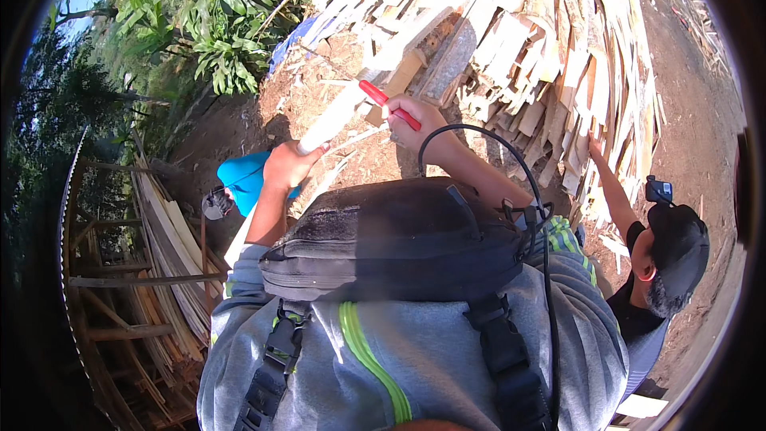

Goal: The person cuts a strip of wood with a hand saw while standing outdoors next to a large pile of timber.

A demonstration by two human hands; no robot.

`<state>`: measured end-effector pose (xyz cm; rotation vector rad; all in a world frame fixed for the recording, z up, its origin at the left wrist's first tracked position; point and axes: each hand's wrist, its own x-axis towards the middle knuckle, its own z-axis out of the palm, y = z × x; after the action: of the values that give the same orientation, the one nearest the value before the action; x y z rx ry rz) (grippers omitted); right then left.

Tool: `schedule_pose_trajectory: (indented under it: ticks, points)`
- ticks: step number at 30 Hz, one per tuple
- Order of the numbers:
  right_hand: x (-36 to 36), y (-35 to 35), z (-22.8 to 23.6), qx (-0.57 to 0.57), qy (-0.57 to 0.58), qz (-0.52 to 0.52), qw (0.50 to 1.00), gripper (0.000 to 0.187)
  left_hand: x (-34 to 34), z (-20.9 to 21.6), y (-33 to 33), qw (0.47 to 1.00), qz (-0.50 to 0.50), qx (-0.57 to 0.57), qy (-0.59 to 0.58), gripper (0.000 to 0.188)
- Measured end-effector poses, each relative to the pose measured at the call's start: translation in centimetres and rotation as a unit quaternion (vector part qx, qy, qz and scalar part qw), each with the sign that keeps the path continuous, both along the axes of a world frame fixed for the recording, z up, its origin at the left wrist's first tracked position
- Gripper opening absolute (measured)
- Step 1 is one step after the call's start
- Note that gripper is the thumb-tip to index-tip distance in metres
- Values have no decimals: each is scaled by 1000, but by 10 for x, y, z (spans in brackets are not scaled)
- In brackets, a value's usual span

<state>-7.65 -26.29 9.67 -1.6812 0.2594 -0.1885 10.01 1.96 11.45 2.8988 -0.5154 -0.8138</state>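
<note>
Toward the middle left, my left hand (292,164) is closed around the near end of a pale wooden strip (335,117), overexposed in the sun. My right hand (416,124) grips a slim red handle (373,92) close to the strip's far end. Whether that handle belongs to a blade or a marker cannot be made out. Just beyond both hands lie thick wooden beams (408,72) on the ground. A black bag (399,231) on my chest covers part of my forearms, and a black cable (511,146) loops past my right wrist.
A large heap of split boards (570,56) spreads across the far right. On the right a person in a black cap (678,247) reaches an arm to the heap. At left are a person in teal (243,179), a timber rack (148,279) and green plants (227,40).
</note>
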Motion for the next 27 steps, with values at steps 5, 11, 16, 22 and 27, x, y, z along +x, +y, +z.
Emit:
schedule_pose_trajectory:
  ticks: [5, 11, 16, 22, 27]
  points:
    - [-85, -18, 4, 57, -59, 15, 997, 7, 3, -12, 13, 999, 28, -22, -35, 87]
    - [8, -11, 2, 60, -36, -38, 997, 12, 14, -4, -4, 1000, 8, 0, 0, 83]
    - [-69, -5, -9, 2, -147, -19, 989, 10, 28, 14, 12, 999, 24, -1, -33, 79]
    - [7, -6, 8, 20, -21, -31, 999, 11, 1, 14, -23, 999, 3, -29, -17, 79]
    - [-17, -12, 9, 25, -28, 0, 999, 11, 34, 5, 3, 996, 45, -74, -8, 68]
